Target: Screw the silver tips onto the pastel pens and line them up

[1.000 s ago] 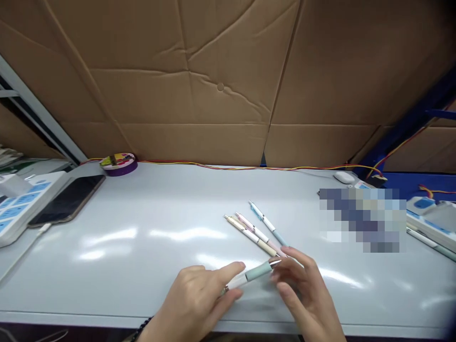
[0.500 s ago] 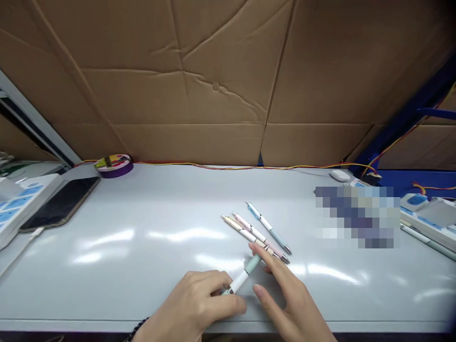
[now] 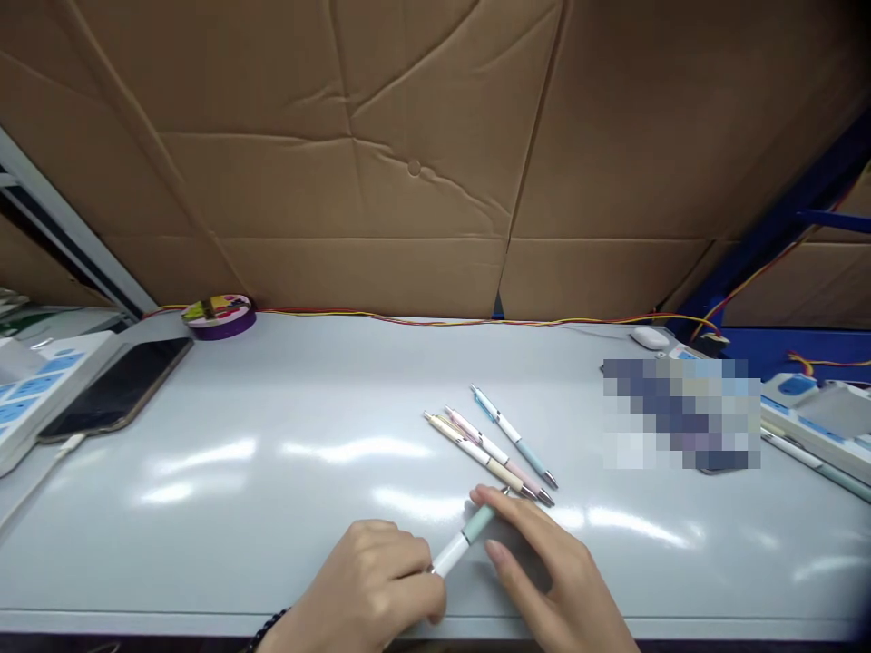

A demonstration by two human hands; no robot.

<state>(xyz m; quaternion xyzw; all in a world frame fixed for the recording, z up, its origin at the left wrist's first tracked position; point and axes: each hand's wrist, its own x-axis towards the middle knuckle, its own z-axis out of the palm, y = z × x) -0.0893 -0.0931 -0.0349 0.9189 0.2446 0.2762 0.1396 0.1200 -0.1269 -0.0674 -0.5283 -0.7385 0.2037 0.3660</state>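
Note:
My left hand is closed around the upper end of a white and mint-green pen, hiding its clip. The pen slants up and to the right, tip away from me. My right hand has its thumb and fingers apart, with the index fingertip touching or very close to the pen's tip end; I cannot tell which. Just beyond lie a cream and white pen, a pink and white pen close beside it, and a blue and white pen a little to the right.
A black phone with a white cable lies by a power strip on the left. A purple tape roll stands at the back. At the right are a white mouse, a blurred-out item and another power strip.
My left hand has closed further over the clip end of the pen, and the pen has shifted slightly down and left. The right index fingertip has moved a little down and left with it.

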